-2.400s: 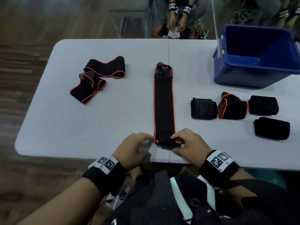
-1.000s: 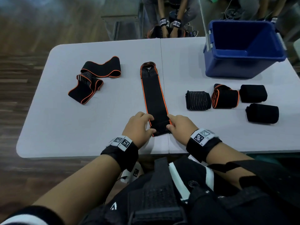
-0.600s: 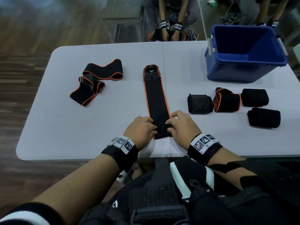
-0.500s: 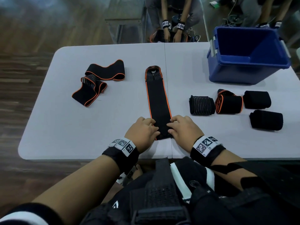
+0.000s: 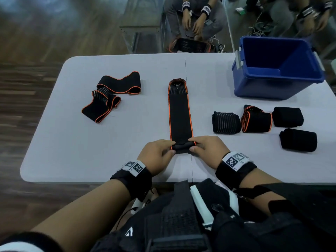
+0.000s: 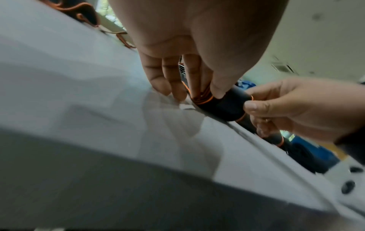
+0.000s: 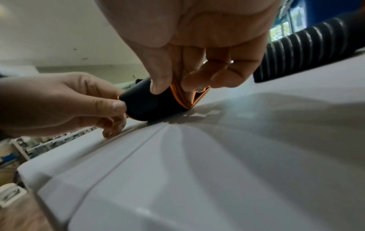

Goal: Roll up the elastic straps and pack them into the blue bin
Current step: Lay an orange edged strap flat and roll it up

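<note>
Left hand [image 5: 157, 155]: palm down at the near edge of the surface [image 5: 91, 151], forearm reaching in from the lower left; thumb and fingers pinch the left end of the small roll at the near end of the flat strap [image 5: 180, 117]. In the left wrist view the thumb lies on top of the roll and the fingertips [image 6: 164, 87] touch the surface just beside it.

Right hand [image 5: 209, 149]: mirrors the left, palm down, thumb and forefinger clamped on the roll's right end, the other fingers curled beneath.

Flat strap: black with orange edging, lying straight along the surface's centre seam, far end folded over, near end rolled between both hands.

Loose strap [image 5: 111, 96]: crumpled, far left.

Four rolled straps [image 5: 225, 123]: grouped at right, near the bin.

Blue bin [image 5: 276, 70]: far right corner, open top.
</note>
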The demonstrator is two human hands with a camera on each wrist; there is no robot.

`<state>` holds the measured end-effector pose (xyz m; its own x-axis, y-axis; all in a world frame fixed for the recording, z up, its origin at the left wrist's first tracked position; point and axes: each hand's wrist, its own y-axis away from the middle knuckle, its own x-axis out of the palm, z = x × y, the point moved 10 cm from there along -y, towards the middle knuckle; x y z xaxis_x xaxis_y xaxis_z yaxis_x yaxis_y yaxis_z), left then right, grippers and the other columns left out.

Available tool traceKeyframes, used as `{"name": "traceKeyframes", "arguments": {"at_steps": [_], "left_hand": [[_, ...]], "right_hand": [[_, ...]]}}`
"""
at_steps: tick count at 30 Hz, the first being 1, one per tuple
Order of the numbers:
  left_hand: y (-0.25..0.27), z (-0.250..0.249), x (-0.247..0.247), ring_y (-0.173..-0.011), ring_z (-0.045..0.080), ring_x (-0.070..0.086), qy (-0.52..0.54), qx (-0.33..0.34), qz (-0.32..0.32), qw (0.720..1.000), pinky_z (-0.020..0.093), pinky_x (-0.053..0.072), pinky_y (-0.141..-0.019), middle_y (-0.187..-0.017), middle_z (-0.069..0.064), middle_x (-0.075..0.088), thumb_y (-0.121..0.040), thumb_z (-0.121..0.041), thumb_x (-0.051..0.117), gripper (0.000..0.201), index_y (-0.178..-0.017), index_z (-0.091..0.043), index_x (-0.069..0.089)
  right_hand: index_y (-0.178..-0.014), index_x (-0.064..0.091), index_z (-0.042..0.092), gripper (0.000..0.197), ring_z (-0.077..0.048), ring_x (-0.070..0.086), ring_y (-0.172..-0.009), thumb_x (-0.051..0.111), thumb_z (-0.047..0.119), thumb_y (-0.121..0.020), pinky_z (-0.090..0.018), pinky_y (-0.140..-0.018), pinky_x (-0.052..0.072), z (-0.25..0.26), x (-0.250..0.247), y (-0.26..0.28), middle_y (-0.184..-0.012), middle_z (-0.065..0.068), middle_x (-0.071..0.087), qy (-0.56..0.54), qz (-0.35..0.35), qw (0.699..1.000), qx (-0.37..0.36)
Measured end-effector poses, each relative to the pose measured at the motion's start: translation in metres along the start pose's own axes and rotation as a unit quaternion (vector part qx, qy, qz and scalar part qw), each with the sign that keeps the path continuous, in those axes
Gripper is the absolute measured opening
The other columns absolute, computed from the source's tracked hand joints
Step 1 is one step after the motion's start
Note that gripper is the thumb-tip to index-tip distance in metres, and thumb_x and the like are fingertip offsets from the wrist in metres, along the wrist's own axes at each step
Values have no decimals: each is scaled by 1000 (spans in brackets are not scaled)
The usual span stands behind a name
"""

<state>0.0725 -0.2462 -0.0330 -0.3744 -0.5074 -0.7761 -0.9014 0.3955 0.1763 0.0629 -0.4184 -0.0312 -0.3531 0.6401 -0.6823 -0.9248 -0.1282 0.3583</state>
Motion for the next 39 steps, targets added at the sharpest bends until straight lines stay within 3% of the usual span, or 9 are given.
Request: {"name": "traceKeyframes", "arguments": {"at_steps": [2, 4, 9, 15, 18, 21, 28, 33, 39], "left_hand": [[-2, 8, -7, -77, 6, 61, 52, -54, -19, 997, 22, 43, -74, -77, -11, 68, -96, -31, 60, 25, -117, -30, 74], [-7, 13, -10, -62, -1, 55, 93, -91, -38, 991, 20, 39, -64, -58, -14, 58, -96, -33, 61, 18, -97, -26, 78], [-22, 20, 0, -78, 13, 66, 86, -125, -23, 988, 24, 45, -72, -76, -5, 72, -95, -36, 63, 25, -73, -27, 69], [-22, 22, -1, -79, 15, 66, 101, -150, -16, 983, 23, 46, -73, -78, -2, 73, -93, -34, 67, 21, -76, -23, 72], [-21, 23, -5, -77, 14, 67, 116, -160, -39, 980, 26, 49, -71, -75, -3, 72, -89, -33, 70, 9, -92, -25, 65], [-21, 7, -9, -67, 11, 65, 96, -104, -48, 989, 27, 49, -65, -65, -1, 69, -91, -25, 67, 23, -106, -29, 49], [-23, -3, -6, -81, 19, 67, -1, -29, -29, 999, 32, 52, -77, -82, -3, 74, -99, -29, 57, 22, -121, -25, 61], [-17, -3, 3, -100, 22, 66, -31, 5, -4, 999, 32, 51, -91, -109, 1, 72, -92, -18, 52, 46, -138, -23, 57], [-18, 9, 10, -76, 9, 58, 11, -23, 25, 999, 25, 50, -76, -80, -6, 61, -86, -29, 72, 58, -140, -32, 51]], "right_hand": [[-95, 73, 21, 14, -17, 66, -81, 63, 29, -92, -34, -81, 53, -4, -5, -4, -82, 2, 72, -9, -17, 1000, 19], [-82, 69, 12, 25, -21, 63, -75, 62, 33, -93, -33, -71, 50, -8, -7, -10, -75, -3, 68, 1, -38, 998, 41], [-66, 48, 12, 39, -22, 51, -66, 57, 34, -97, -32, -61, 37, -14, 0, -14, -67, -5, 55, 20, -30, 995, 91], [-64, 43, 15, 41, -20, 49, -64, 57, 35, -97, -31, -56, 35, -12, 1, -16, -66, -2, 51, 46, -18, 993, 108], [-81, 48, 17, 25, -18, 56, -70, 60, 34, -95, -31, -60, 39, -14, 0, -16, -74, -1, 58, 23, -30, 993, 115], [-104, 37, 20, 24, -22, 59, -71, 58, 27, -96, -34, -61, 44, -4, 0, -13, -81, -4, 59, 47, -35, 996, 74], [-112, 41, 15, 15, -29, 59, -78, 47, 17, -99, -43, -72, 53, 18, 5, -7, -87, -11, 62, 185, -5, 983, -1], [-116, 50, 13, 29, -27, 54, -87, 48, 7, -87, -37, -74, 49, 17, 13, 0, -96, -10, 59, 247, 32, 969, 8], [-152, 26, 18, 71, -29, 46, -119, 61, 32, -92, -41, -98, 48, 2, 18, 2, -128, -10, 47, 220, 36, 975, 24]]}}
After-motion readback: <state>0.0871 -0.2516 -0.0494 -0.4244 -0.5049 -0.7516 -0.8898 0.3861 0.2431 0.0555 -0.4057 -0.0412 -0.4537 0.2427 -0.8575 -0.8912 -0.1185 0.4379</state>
